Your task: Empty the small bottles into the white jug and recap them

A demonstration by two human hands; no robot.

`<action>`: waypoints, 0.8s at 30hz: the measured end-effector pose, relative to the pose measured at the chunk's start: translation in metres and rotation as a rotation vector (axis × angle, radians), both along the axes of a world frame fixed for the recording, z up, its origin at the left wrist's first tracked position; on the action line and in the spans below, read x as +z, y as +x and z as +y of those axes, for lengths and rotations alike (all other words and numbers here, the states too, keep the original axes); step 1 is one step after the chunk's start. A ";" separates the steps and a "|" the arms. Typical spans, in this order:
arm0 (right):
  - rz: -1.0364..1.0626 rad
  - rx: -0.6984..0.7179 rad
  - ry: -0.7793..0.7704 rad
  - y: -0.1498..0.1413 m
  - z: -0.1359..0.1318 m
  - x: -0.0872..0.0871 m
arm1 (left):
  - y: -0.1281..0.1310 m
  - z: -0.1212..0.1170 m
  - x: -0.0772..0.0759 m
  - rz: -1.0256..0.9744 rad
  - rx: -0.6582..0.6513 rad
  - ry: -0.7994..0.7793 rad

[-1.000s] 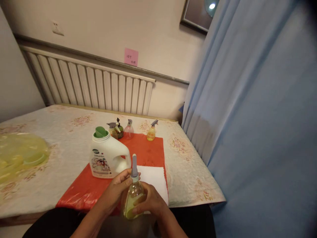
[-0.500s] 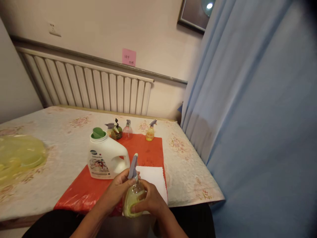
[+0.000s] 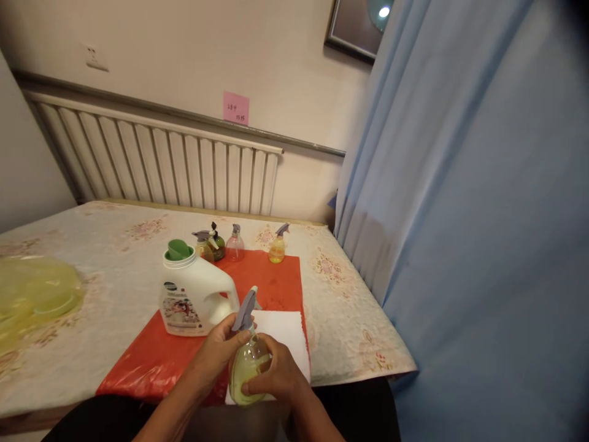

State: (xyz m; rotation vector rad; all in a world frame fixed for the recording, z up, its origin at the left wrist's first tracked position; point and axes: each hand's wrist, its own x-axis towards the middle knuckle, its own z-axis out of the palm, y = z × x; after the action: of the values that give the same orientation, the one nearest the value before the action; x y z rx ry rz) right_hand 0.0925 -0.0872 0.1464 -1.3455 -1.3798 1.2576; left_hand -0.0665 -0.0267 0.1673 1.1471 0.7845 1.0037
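A small clear spray bottle (image 3: 246, 367) with yellow-green liquid and a grey trigger head (image 3: 245, 302) is held upright just above the table's near edge. My right hand (image 3: 275, 376) wraps round its belly. My left hand (image 3: 219, 350) grips its neck and trigger head from the left. Behind it lies a white paper sheet (image 3: 285, 331) on a red plastic mat (image 3: 175, 344). A white detergent jug (image 3: 193, 293) with a green cap stands just left of the bottle.
Several small spray bottles (image 3: 277, 244) stand in a row at the mat's far end. A yellow plastic bag (image 3: 32, 294) lies at the left on the flowered tablecloth (image 3: 350, 307). A radiator (image 3: 161, 159) runs behind, and a blue curtain (image 3: 460, 215) hangs at the right.
The grey trigger head has turned from pointing straight up to slanting, nozzle up and to the right, under my left hand. Both hands stay on the bottle.
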 end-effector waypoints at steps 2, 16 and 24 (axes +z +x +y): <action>-0.023 -0.015 -0.002 0.000 0.000 -0.003 | 0.000 0.000 -0.001 0.001 0.005 0.007; 0.060 -0.115 0.057 0.016 0.025 0.003 | 0.001 0.007 -0.028 0.213 0.249 0.184; -0.120 -0.267 0.201 0.036 0.094 0.004 | 0.008 0.022 -0.099 0.671 0.174 0.359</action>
State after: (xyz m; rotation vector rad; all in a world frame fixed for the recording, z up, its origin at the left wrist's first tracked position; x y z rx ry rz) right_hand 0.1289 0.0063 0.1504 -1.4273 -1.3174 0.8519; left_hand -0.0581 -0.0049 0.0682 1.7938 1.2832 0.9251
